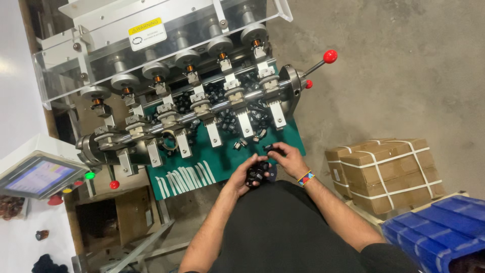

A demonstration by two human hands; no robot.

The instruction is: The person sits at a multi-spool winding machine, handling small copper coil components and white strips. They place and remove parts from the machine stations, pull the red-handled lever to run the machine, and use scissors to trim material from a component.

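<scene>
Black small parts (256,172) fill the left hand (247,174), fingers curled, count unclear; right hand (288,156) pinches one.

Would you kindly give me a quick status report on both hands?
Left hand cupping black parts. Right hand pinching one black piece over green mat. Nothing in the way.

Even indoor light, sharp focus, overexposed white at left edge

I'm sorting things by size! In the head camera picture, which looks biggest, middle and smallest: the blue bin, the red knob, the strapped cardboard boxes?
1. Strapped cardboard boxes
2. Blue bin, cut off by the picture's edge, so unsure
3. Red knob, clearly smallest
</scene>
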